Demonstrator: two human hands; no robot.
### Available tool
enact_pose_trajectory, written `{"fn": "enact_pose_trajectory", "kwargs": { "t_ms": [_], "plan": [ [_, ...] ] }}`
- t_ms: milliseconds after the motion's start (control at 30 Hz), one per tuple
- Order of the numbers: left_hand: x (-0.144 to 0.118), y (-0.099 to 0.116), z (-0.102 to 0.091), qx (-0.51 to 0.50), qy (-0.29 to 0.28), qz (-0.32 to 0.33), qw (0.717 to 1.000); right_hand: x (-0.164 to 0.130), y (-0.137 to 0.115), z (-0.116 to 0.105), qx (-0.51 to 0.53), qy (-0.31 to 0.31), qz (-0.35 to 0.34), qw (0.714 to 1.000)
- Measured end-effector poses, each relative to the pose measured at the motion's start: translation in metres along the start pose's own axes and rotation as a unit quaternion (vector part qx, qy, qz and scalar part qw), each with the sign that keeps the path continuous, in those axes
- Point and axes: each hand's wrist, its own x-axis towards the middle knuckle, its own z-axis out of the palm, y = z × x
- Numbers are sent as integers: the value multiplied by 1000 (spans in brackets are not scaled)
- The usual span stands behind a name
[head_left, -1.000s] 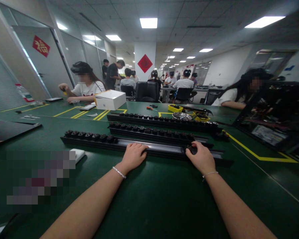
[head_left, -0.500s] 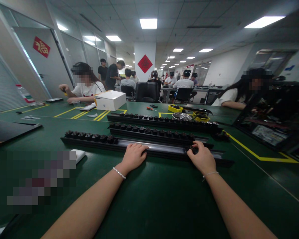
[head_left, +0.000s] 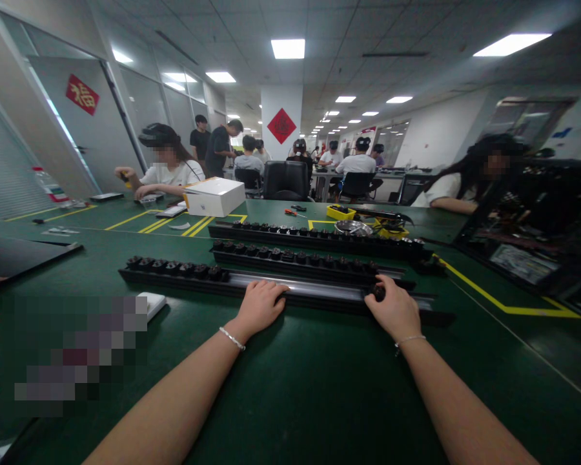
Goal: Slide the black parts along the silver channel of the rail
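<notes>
Black rail (head_left: pixel 319 298) lies nearest you on the green table (head_left: pixel 319 387): a row of small black modules (head_left: pixel 173 265) fills its left end, and the long stretch after it is bare. Toward its right end, your right hand (head_left: pixel 397 309) pinches a single module (head_left: pixel 379 292) between thumb and fingers. Your left hand (head_left: pixel 261 303) lies palm-down at mid-rail, fingers close together; whether they grip, I cannot tell. Both forearms reach forward.

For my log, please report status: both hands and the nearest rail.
Left hand on nearest rail. Right hand pinching black block at its channel. Blocks at left end; second rail close behind.
</notes>
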Motion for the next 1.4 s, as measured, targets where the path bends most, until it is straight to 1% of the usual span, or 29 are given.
{"fn": "enact_pose_trajectory", "kwargs": {
  "t_ms": [167, 333, 533, 1000, 1400],
  "plan": [
    [0, 1, 0, 2, -8, -6, 1000, 1, 3, 3, -16, 10, -1, 1000],
    [0, 0, 1, 6, -1, -1, 1000, 1, 4, 2, -26, 14, 1, 1000],
    [0, -1, 2, 9, -2, -2, 1000, 2, 4, -1, -32, -6, 24, 999],
    [0, -1, 2, 12, -1, -2, 1000, 4, 5, -3, -46, -13, 55, 997],
    [0, -2, 3, 7, 1, -1, 1000, 4, 3, -10, -57, -35, 84, 994]
  ]
}}
